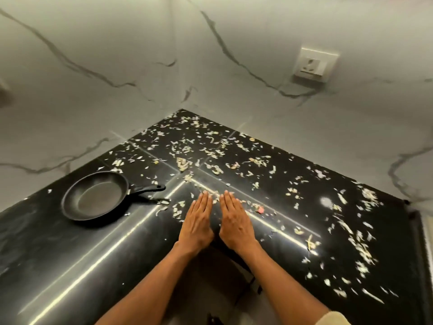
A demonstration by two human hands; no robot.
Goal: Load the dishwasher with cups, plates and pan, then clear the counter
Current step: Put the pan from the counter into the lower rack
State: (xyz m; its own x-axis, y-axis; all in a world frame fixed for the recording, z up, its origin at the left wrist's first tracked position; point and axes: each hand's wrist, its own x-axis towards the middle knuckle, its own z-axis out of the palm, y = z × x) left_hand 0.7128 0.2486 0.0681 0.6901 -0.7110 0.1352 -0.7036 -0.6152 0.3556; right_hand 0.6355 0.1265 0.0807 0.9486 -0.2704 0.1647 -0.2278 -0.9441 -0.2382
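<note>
Scraps point(360, 252) blurred — forearms cut off below

Home kitchen: black counter point(70, 254), frying pan point(93, 195), marble-look walls point(117, 66), socket point(315, 64).

Bare counter point(70, 266) front left, pan point(93, 197) beside it, scraps point(210, 151) strewn beyond (walls close the corner)

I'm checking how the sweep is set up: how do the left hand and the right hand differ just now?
The left hand lies nearer the pan; the right hand lies nearer the pink scrap. The left hand's fingers angle right, the right hand's angle left, so their tips converge. Both are flat, palms down, fingers straight, on the black counter among scattered peelings.
</note>
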